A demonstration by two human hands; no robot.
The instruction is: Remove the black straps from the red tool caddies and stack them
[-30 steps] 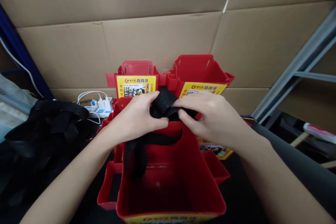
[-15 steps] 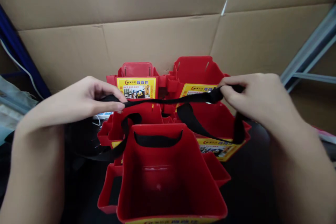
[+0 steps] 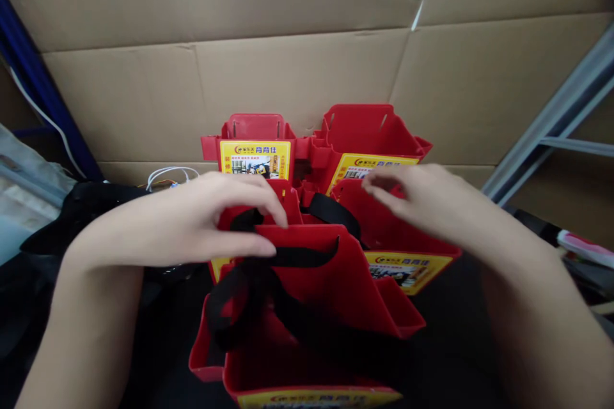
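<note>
A red plastic tool bucket (image 3: 364, 294) with side pockets and a yellow label stands closest to me. Its black webbing strap (image 3: 283, 294) runs through slots in the back panel and droops loosely into the bucket. At the left top corner of that panel is my left hand (image 3: 220, 214), thumb and forefinger apart, close to the rim and strap; I cannot tell whether they touch. My right hand (image 3: 417, 195) hovers over the bucket behind on the right, fingers loosely bent and apart, nothing visible in them.
Several more red buckets (image 3: 359, 128) with yellow labels stand behind, before a cardboard wall (image 3: 297, 70). White cables (image 3: 167, 172) lie at the left. Metal frame posts rise at both sides, blue (image 3: 43, 83) on the left and grey (image 3: 556, 121) on the right.
Both hands have let go of the black strap they held stretched between them. It has dropped into the front bucket. My left hand has moved right and down to the rim.
</note>
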